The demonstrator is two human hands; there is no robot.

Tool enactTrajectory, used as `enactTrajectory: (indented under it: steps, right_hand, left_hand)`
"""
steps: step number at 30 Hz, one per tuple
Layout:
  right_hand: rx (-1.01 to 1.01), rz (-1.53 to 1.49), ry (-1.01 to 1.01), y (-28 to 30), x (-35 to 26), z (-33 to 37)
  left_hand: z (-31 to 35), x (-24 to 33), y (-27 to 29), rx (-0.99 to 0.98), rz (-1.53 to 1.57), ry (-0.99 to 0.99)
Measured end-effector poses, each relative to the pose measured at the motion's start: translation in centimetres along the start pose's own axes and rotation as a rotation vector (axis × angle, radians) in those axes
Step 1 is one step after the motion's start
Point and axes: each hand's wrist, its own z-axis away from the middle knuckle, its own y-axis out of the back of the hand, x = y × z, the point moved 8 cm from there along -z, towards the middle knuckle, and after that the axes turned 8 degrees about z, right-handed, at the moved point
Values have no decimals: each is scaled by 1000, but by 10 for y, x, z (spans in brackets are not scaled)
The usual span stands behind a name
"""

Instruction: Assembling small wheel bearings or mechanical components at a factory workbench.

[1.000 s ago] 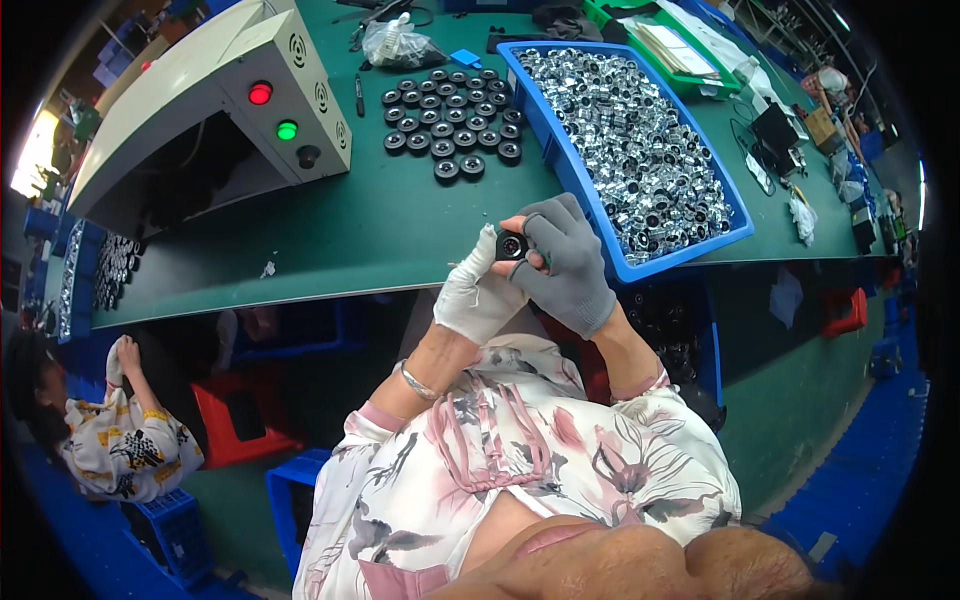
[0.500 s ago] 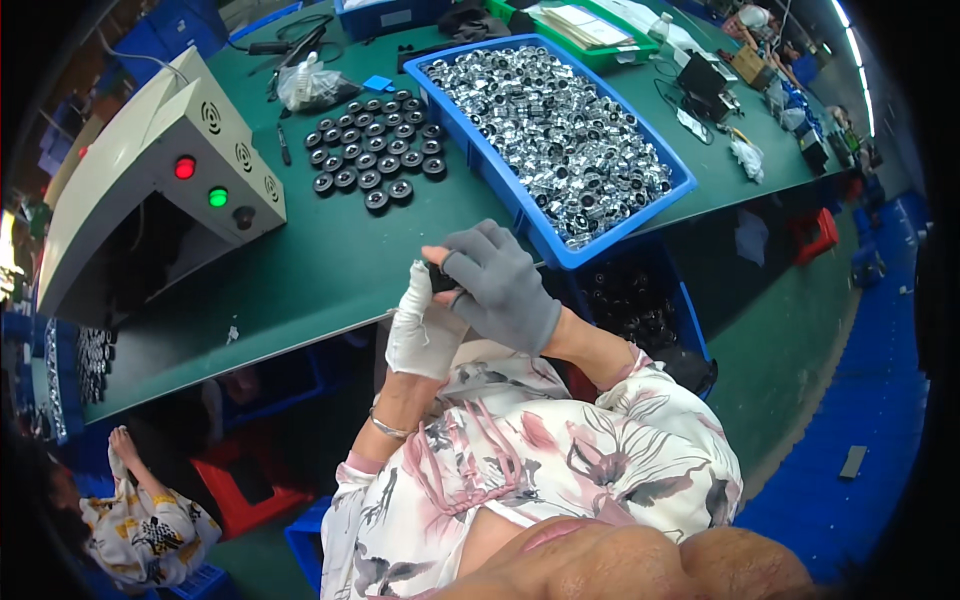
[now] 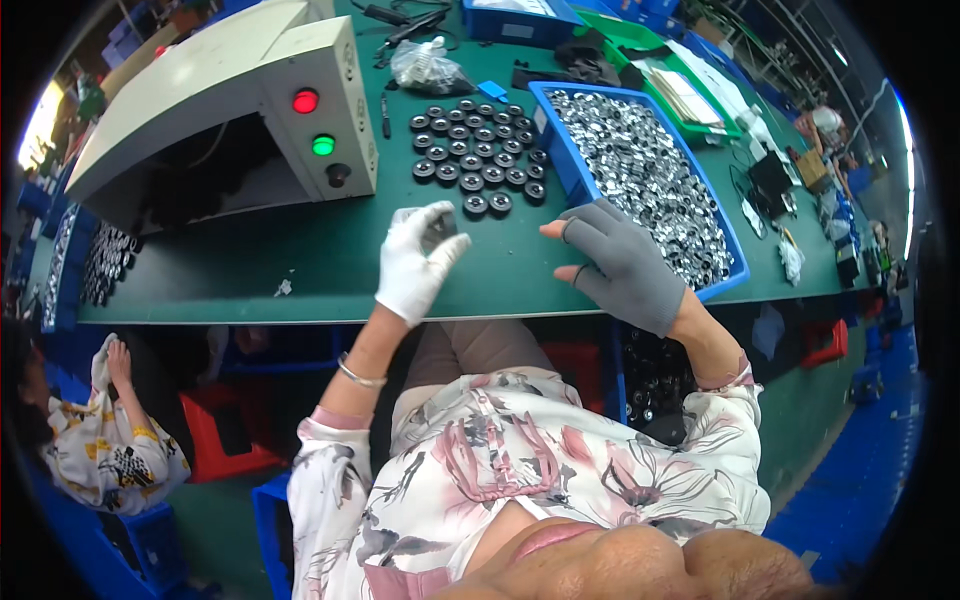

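Observation:
My left hand (image 3: 412,265), in a white glove, is raised over the front of the green table, between the machine and the black wheels. Its fingers curl round a small dark round part (image 3: 437,233), partly hidden by them. My right hand (image 3: 628,268) wears a grey glove with bare thumb and fingertips. Its thumb and fingers are apart with nothing between them, by the near left side of the blue tray (image 3: 738,272) heaped with shiny metal parts. Several black wheels with metal centres (image 3: 472,162) stand in rows beyond my left hand.
A cream machine (image 3: 215,120) with a red and a green lamp and a dark opening stands at left. Behind are a plastic bag (image 3: 428,66), a pen (image 3: 385,115) and a green tray (image 3: 710,130). A bin of dark parts (image 3: 655,375) sits below the table edge. Another person (image 3: 110,450) sits at left.
My hands, together around a dark part before, have separated. The left has gone out over the table with the part, and the right has let go. The view has turned left.

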Motion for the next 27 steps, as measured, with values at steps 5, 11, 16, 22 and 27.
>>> enactTrajectory:
  steps: [5, 11, 16, 22, 27]
  right_hand:
    - [8, -273, 2, -47, 4, -64]
    - [-201, -182, 308, -102, -8, -127]
    - [5, -204, 136, -140, 45, -206]
    - [-82, -93, -34, -208, 84, -282]
    - [-97, 270, -40, -211, 89, -281]
  left_hand:
    - [-6, -29, -12, -174, 798, 365]
    - [3, -44, -17, -62, 1223, 392]
    - [19, -49, 9, 198, 693, 277]
    - [31, -27, 7, 211, 135, -83]
    - [27, -11, 10, 157, 78, -154]
